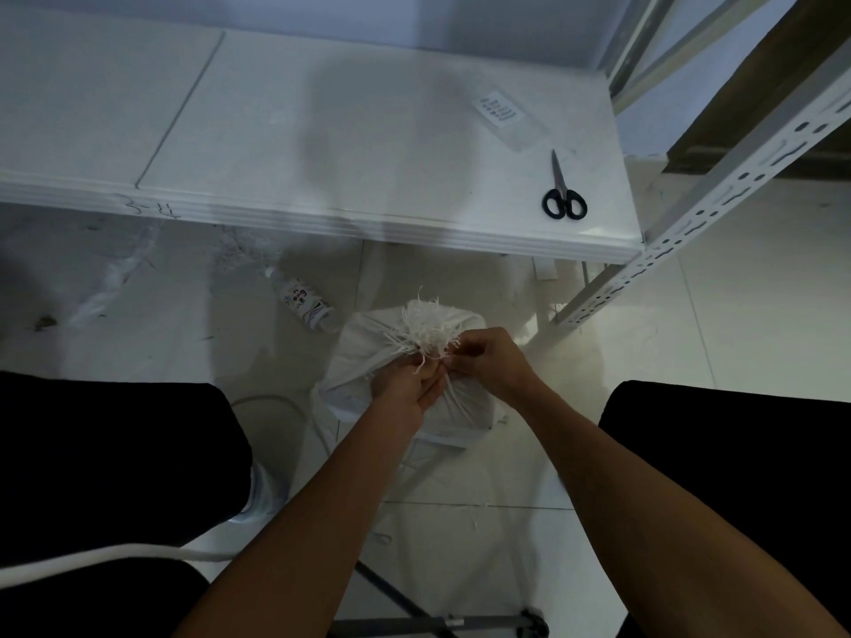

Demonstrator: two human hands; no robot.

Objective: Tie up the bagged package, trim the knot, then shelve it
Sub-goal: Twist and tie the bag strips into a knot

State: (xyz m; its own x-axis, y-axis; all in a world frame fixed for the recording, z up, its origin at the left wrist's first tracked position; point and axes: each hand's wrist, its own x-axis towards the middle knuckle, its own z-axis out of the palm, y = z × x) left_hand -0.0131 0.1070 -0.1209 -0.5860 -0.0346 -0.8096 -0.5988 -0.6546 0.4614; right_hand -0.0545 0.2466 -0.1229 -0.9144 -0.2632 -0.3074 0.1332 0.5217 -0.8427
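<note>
Package (442,407) on floor btwn knees, soft woven sack, prob light. Left hand (407,384) & right hand (488,356) both pinching frayed neck (428,331) – grip there; scissors (562,191) on bench (322,131)

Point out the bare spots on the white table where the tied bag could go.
The white table is bare across its left and middle, from the panel seam to the black-handled scissors. The right end is crowded: the scissors, and a clear printed sleeve behind them, beside the grey slotted shelf post.
</note>
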